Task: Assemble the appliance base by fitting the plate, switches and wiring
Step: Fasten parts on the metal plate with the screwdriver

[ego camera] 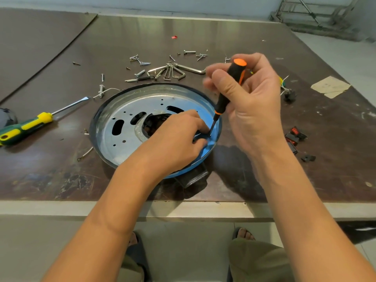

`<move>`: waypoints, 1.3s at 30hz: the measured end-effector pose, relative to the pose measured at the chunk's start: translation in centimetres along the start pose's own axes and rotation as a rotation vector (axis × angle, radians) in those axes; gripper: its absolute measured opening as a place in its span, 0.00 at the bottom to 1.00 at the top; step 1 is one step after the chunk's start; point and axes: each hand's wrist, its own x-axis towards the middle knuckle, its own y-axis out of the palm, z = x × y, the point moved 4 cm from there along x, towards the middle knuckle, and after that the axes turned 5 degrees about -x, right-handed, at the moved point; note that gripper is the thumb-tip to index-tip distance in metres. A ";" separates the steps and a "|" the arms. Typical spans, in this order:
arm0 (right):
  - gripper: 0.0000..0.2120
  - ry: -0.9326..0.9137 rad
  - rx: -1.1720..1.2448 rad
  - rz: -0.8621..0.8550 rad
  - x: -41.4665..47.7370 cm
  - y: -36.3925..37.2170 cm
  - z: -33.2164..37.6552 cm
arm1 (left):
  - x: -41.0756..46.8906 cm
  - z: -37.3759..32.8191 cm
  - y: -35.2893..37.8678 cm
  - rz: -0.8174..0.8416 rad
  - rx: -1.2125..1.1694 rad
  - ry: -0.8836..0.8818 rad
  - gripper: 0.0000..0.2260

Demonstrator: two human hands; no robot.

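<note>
Base, blue-rimmed with metal plate inside, lies on table; at its right rim left hand fingertips pinch small part, unidentifiable, beside tip of orange-black screwdriver gripped by right hand, fingers curled; red switches right of base; paper scrap marks unreadable.

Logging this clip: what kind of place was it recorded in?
Probably a small repair or assembly workshop. A scuffed workbench carries loose screws and a bunch of hex keys, a green-and-yellow screwdriver lies to the left, and a round metal appliance base sits in the middle.
</note>
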 end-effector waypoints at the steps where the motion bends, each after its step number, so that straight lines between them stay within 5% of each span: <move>1: 0.11 0.001 -0.007 0.005 0.0 0.1 0.0 | 0.0 0.0 0.0 0.002 0.001 0.002 0.12; 3: 0.04 0.021 0.048 0.049 0.0 0.2 -0.2 | 0.0 0.0 0.0 0.006 0.003 0.002 0.12; 6: 0.13 0.073 0.170 0.078 -0.2 0.1 -0.2 | 0.1 0.1 0.0 0.002 0.004 0.002 0.12; 9: 0.07 0.030 0.048 0.092 -0.4 0.7 -0.2 | 0.0 0.0 -0.1 -0.005 0.003 0.002 0.12; 18: 0.14 0.055 0.142 0.054 -0.3 0.6 -0.4 | 0.0 0.1 0.0 -0.006 -0.003 -0.010 0.14; 27: 0.04 0.030 0.070 0.072 -0.6 0.6 0.1 | 0.0 0.1 -0.1 -0.012 -0.001 0.023 0.12; 31: 0.17 0.094 0.128 0.066 -0.9 0.2 0.1 | 0.2 0.1 0.0 -0.024 -0.002 0.032 0.12; 37: 0.02 0.011 0.061 0.021 -0.9 0.5 0.6 | 0.2 -0.1 0.1 -0.033 0.016 0.044 0.13; 39: 0.07 -0.020 0.029 -0.024 -0.9 0.6 0.6 | 0.2 0.0 0.1 -0.034 0.011 0.044 0.13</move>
